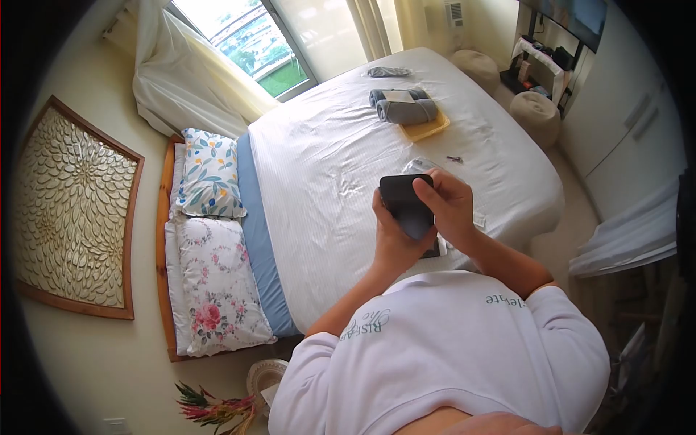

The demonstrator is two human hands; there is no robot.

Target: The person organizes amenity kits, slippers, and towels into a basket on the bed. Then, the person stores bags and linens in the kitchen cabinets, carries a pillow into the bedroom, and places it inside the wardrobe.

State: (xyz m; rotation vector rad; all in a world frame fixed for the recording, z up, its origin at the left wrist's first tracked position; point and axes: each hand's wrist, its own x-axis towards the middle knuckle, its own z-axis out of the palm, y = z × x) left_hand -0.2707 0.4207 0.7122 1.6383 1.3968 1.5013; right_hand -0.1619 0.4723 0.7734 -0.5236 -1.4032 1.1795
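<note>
A black smartphone [403, 197] with a dark face is held in front of my chest, above the near edge of the bed. My left hand [397, 243] wraps round its lower part, thumb and fingers along the sides. My right hand [451, 206] grips the upper right corner, its thumb lying on the phone's face. Under and beside the hands, partly hidden, are a dark flat thing [433, 251] with a pale edge and some clear plastic packaging [420, 166]. A small dark item [454, 159], too small to name, lies just beyond my right hand.
On the white-covered bed [319, 167], grey rolled cloths [407, 110] with a paper band rest on a yellow tray [428, 130]. A grey bundle [388, 72] lies farther back. Pillows [210, 174] line the headboard at left. Round poufs [535, 116] stand at right.
</note>
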